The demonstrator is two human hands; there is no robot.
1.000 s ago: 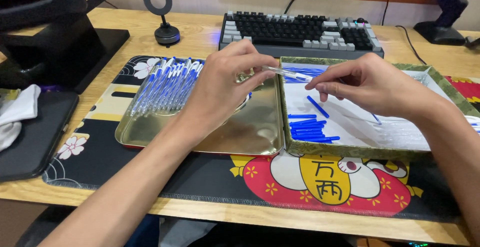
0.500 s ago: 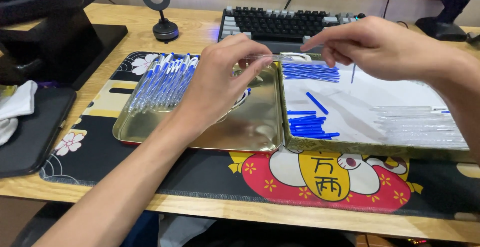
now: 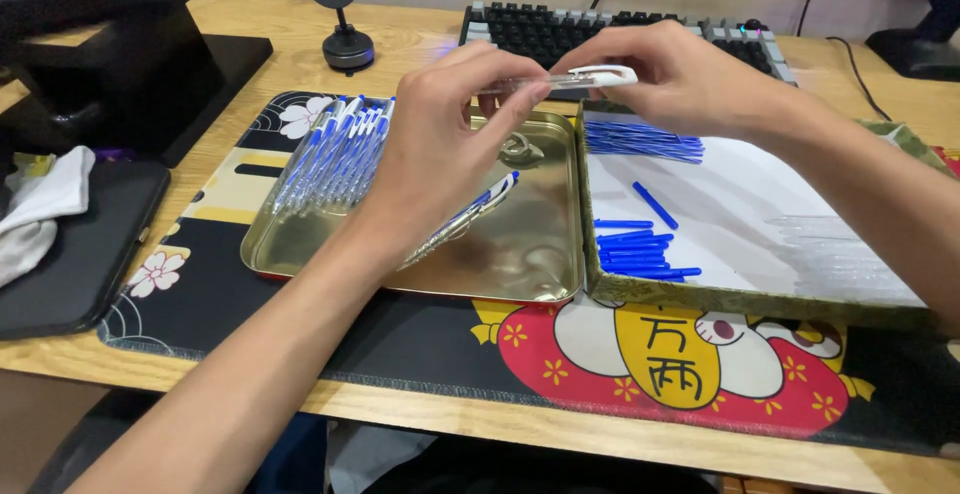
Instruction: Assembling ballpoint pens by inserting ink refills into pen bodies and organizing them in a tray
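Both hands hold one clear pen (image 3: 575, 81) with a white clip above the trays. My left hand (image 3: 450, 134) pinches its barrel end, and my right hand (image 3: 665, 74) grips the clip end. Below them a gold metal tray (image 3: 300, 244) holds a row of finished blue-and-white pens (image 3: 335, 154) and one loose pen (image 3: 470, 216). To the right, a white-lined tray (image 3: 740, 299) contains blue refills (image 3: 640, 139), short blue caps (image 3: 635, 254) and clear barrels (image 3: 830, 249).
A keyboard (image 3: 600, 29) lies behind the trays, with a small ring stand (image 3: 345, 14) to its left. A black monitor base (image 3: 130, 64) and a white cloth (image 3: 45, 204) sit at the far left. A patterned desk mat (image 3: 650, 354) lies under the trays.
My right hand rose from the white-lined tray and came left to meet the left hand. Both hands now hold the clear pen together, higher above the trays.
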